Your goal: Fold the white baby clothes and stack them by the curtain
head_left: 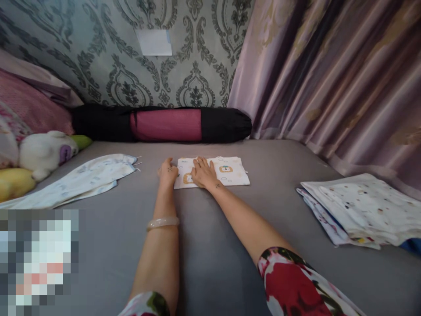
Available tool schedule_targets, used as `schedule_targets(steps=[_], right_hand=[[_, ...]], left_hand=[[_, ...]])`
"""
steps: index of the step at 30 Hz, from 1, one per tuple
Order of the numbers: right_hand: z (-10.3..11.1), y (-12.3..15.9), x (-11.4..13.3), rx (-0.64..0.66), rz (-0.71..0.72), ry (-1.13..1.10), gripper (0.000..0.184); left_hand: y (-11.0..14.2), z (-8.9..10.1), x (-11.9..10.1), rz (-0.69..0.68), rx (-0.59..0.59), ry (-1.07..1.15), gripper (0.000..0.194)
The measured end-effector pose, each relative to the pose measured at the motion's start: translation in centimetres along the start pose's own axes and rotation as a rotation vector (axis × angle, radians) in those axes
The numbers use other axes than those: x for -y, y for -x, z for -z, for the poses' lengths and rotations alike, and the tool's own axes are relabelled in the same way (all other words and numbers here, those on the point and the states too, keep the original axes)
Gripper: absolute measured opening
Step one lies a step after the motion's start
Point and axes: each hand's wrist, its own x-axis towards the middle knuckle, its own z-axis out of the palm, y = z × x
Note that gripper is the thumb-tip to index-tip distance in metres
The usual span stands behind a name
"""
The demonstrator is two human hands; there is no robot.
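A folded white cloth (235, 175) printed with orange lion faces and small outlines lies flat on the grey sheet in front of me. My right hand (204, 172) rests palm down on its left-centre part, fingers stretched out and slightly spread. At the cloth's left edge is my left hand (168, 172), its fingers curled in against that edge and partly hidden. A pale bangle (163, 223) circles my left forearm. A small tag shows at the cloth's right side.
A white-and-blue printed garment (95, 175) with ties lies to the left, near a white plush toy (44, 151) and a yellow one (15, 183). Folded printed clothes (368, 210) are stacked at right. A black-and-pink long bag (166, 125) lies along the wall beside a curtain (322, 79).
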Motion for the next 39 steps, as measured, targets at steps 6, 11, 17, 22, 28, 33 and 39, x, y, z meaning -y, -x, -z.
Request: schedule_targets(steps=[6, 11, 17, 22, 28, 33, 39], right_hand=[[0.8, -0.3, 0.8, 0.011, -0.009, 0.007, 0.055], [0.5, -1.0, 2.8, -0.018, 0.025, -0.001, 0.054], [-1.1, -1.2, 3.3, -0.017, 0.026, -0.005, 0.054], [-1.0, -1.3, 3.2, -0.021, 0.022, -0.005, 0.054], [-0.8, -0.7, 4.9, -0.077, 0.088, 0.003, 0.052], [-1.2, -0.1, 6.3, -0.031, 0.148, -0.008, 0.052], [-1.1, -0.4, 6.2, 0.033, 0.148, -0.005, 0.052]], left_hand=[[0.6, 0.7, -1.1, 0.127, -0.04, 0.142, 0.05], [0.6, 0.6, -0.7, 0.149, -0.046, 0.192, 0.051], [0.5, 0.6, -0.7, 0.152, -0.037, 0.177, 0.05], [0.4, 0.6, -0.6, 0.158, -0.064, 0.175, 0.05], [0.4, 0.9, -0.4, 0.174, -0.115, 0.199, 0.05], [0.5, 1.3, -0.4, 0.245, -0.196, 0.195, 0.049], [0.9, 1.6, -1.1, 0.239, -0.168, 0.22, 0.049]])
